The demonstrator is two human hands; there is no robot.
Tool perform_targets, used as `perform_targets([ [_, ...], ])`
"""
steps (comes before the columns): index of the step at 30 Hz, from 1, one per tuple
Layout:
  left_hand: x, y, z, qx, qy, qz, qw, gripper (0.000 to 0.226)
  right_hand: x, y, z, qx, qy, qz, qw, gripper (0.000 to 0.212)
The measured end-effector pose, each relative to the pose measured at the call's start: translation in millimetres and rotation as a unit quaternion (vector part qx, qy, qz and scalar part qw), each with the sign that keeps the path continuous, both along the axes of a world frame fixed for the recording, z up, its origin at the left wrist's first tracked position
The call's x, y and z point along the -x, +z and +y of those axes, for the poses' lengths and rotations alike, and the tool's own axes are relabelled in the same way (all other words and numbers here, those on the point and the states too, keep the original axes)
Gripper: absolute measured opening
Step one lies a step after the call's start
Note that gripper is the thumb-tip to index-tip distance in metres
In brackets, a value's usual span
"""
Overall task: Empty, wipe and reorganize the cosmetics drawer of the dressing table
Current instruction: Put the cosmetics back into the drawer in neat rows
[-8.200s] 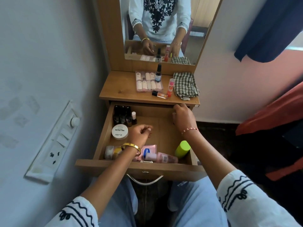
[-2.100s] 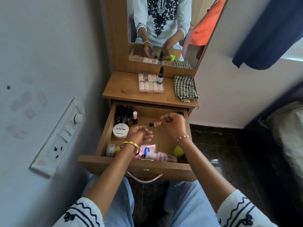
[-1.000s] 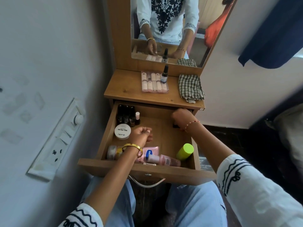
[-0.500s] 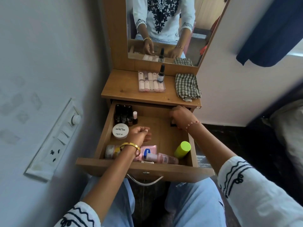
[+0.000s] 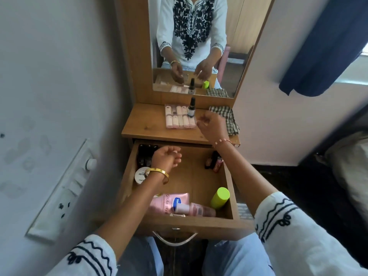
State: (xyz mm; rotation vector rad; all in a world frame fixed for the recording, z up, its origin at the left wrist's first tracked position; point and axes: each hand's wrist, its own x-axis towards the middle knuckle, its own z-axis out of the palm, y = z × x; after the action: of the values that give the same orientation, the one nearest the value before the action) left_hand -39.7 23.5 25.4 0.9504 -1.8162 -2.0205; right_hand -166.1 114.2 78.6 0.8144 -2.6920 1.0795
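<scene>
Right hand [image 5: 212, 125] raised over the tabletop [image 5: 147, 126], left hand [image 5: 166, 159] loosely curled above the open drawer [image 5: 199, 182]

A dropper bottle [image 5: 192, 107] is standing on a sample pack [image 5: 179, 117] at upper centre, a cloth [image 5: 229, 118] lying to its right; below, the drawer [image 5: 201, 223] is holding tubes [image 5: 180, 205] along its lower edge.
</scene>
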Motion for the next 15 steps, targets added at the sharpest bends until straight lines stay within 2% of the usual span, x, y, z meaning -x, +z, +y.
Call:
perform_targets([
  [2,15.6,12.4,-11.7,0.012,0.019,0.011,1.000,0.019,13.4,9.3,-13.0,0.064,-0.038,-0.060,0.995,0.013],
  [5,31.6,24.0,-26.4,0.050,0.029,0.020,0.998,0.022,29.1,11.2,-27.7,0.078,-0.057,-0.105,0.990,0.012],
  [8,44.0,31.8,-36.6,0.063,0.032,0.035,0.997,0.015,40.2,11.3,-42.3,0.054,-0.051,-0.118,0.990,0.030],
  [10,49.8,33.9,-41.2,0.069,0.034,0.036,0.996,0.015,45.0,10.6,-51.3,0.039,-0.039,-0.116,0.992,0.035],
  [15,58.2,27.8,-39.5,0.057,0.038,0.028,0.997,0.015,45.6,9.4,-57.8,0.054,-0.045,-0.114,0.991,0.020],
])
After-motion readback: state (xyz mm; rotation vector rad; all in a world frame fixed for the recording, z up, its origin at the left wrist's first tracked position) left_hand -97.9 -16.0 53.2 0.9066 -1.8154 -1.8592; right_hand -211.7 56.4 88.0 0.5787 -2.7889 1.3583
